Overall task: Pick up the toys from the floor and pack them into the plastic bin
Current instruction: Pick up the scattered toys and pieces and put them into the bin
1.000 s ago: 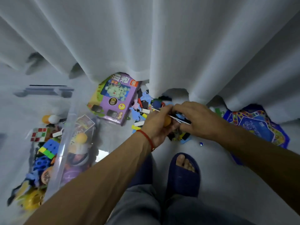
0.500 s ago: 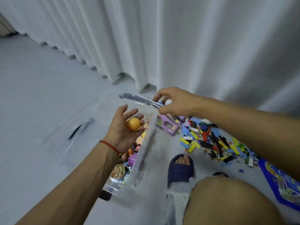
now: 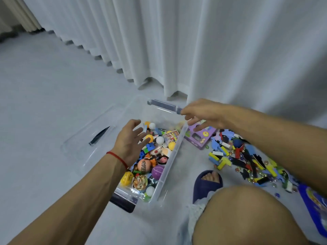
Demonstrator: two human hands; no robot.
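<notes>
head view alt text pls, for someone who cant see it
Two bare hands hover open over a clear plastic bin full of balls and small toys: the left hand above the toys, the right hand above its far right corner. More toy pieces and a purple box lie on the grey floor beside a white curtain.

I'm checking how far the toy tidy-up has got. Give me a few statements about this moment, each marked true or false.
1. The left hand is open above the plastic bin. True.
2. The purple box lies inside the bin. False: it is on the floor beside it.
3. The right hand grips a yellow ball. False: its fingers are spread and hold nothing.
4. Loose small pieces lie on the floor right of the bin. True.
</notes>
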